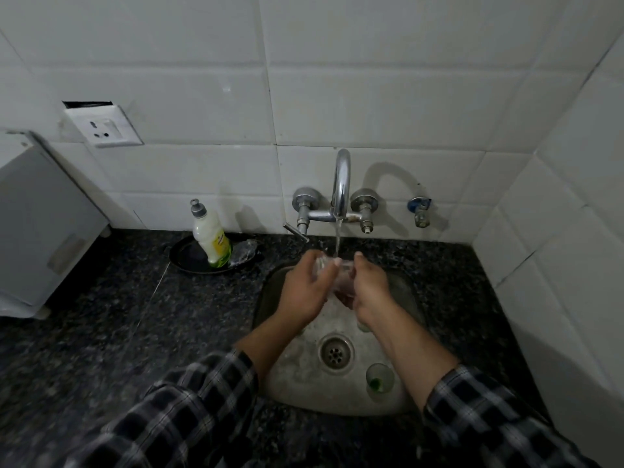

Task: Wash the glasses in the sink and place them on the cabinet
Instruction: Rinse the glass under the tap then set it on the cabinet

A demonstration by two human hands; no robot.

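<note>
Steel sink (277, 383) holds a glass (380, 381) with green residue beside the drain (335, 355). Above it, left hand (304, 288) and right hand (366, 292) each close their grip on another glass (339, 275) under the tap (341, 187) stream. Farther left, a bottle (212, 238) stands on the surface (101, 315).

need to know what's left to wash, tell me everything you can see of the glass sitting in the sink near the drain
The glass is small and clear. It stands upright, mouth up, on the sink floor, just right of the drain, below the right forearm. Something green lies at its bottom. Neither hand touches it.
</note>
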